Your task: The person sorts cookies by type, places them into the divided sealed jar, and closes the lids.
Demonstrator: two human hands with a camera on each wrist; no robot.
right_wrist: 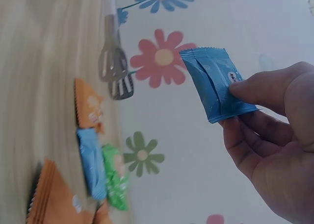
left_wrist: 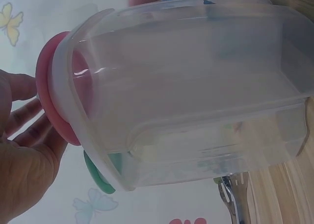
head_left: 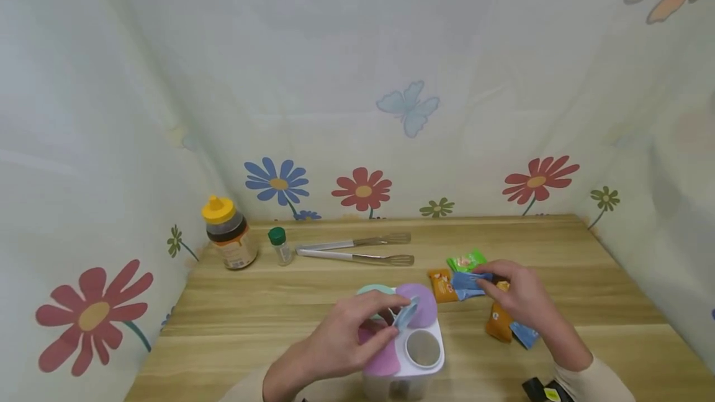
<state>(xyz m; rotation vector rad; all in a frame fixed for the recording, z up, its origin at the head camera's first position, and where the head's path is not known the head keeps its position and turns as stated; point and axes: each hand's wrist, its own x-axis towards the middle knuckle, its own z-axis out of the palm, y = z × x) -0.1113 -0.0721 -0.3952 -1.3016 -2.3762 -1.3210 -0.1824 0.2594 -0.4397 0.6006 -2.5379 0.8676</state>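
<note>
My left hand (head_left: 354,335) pinches a light blue lid (head_left: 406,314) above a box (head_left: 410,370) with a white top and clear walls. Pink (head_left: 383,360), purple (head_left: 421,306) and green (head_left: 375,289) lids sit on that top, and one round opening (head_left: 422,348) is uncovered. In the left wrist view, the clear box (left_wrist: 196,87) hides the left fingertips' hold. My right hand (head_left: 519,290) holds a small blue packet (right_wrist: 216,84) between thumb and fingers, raised over other packets.
Orange packets (head_left: 444,285), blue ones (head_left: 525,334) and a green packet (head_left: 465,260) lie at the right. Behind the box are metal tongs (head_left: 357,250), a green-capped shaker (head_left: 281,247) and a yellow-lidded jar (head_left: 231,234). A black object (head_left: 539,388) lies by the right sleeve.
</note>
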